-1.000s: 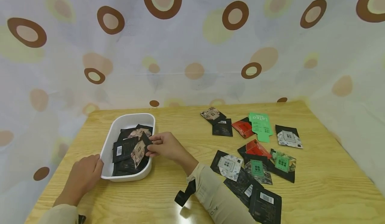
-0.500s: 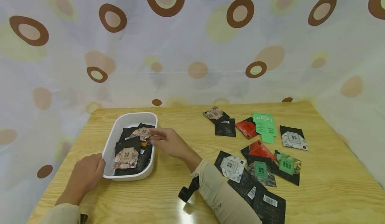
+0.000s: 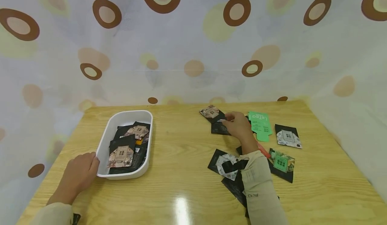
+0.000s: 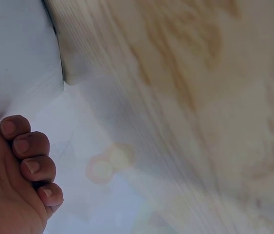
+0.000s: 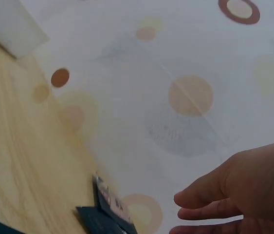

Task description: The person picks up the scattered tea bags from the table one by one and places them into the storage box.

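Note:
My left hand [image 3: 80, 171] grips the near left corner of a white plastic bin [image 3: 102, 161]; the left wrist view shows its curled fingers [image 4: 32, 165] at the bin's rim. Inside lie several flat black sachets, the top one [image 3: 121, 152] with a pink floral label facing up. Over at the right, my right hand [image 3: 239, 126] is above a black sachet [image 3: 217, 128], its fingertips right at that sachet's edge. A floral-labelled sachet [image 3: 211, 113] overlaps it from behind. In the right wrist view the thumb and fingers are extended and hold nothing.
A green LeTea packet [image 3: 260, 122] lies right of my right hand, partly over a red one. A white-labelled sachet [image 3: 288, 136] lies further right. Nearer me are a green-labelled sachet [image 3: 282, 164] and several others, partly hidden by my right sleeve [image 3: 260, 188]. A patterned cloth [image 3: 193, 43] hangs behind the table.
My right hand has let go of a floral-labelled sachet, which now lies face up in the bin, and has moved right to the sachets at the back. The left hand stays at the bin.

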`<state>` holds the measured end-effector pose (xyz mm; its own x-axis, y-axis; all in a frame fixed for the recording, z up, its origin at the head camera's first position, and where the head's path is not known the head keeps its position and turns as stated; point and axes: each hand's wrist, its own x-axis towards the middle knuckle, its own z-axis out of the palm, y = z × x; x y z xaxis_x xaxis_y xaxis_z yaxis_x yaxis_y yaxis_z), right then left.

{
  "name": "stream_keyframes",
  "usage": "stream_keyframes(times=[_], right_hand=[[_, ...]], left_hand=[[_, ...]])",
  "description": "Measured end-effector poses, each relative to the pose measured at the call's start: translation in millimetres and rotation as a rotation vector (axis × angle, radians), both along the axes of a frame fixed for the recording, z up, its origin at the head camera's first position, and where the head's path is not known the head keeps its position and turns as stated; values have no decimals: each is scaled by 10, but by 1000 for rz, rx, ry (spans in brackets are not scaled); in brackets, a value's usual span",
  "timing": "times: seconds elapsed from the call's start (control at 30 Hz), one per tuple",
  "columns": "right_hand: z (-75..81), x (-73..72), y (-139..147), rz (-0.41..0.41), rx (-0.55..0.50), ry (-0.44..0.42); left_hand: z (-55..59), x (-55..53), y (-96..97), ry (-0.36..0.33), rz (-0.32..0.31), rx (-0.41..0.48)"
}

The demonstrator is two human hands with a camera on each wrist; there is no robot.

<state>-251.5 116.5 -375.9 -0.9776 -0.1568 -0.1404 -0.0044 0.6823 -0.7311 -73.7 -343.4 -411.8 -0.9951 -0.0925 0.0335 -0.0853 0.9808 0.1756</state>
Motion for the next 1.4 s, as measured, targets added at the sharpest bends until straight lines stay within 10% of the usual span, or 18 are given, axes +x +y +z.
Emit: stream_keyframes(times=[0.2,0.53,1.0,1.4], right_hand=[[-277,-102,48,-74,265,-23],[-492,-108,-72,-173,263,-11],[-392,-218,32,-84,300,-118],[164,-5,442,-42,-44,-101]], left_hand=[[-29,-4,11,-8,0,15],[-18,19,57,16,-3,31],[-2,-10,17,23,2,31],[19,11,15,17,6,16]])
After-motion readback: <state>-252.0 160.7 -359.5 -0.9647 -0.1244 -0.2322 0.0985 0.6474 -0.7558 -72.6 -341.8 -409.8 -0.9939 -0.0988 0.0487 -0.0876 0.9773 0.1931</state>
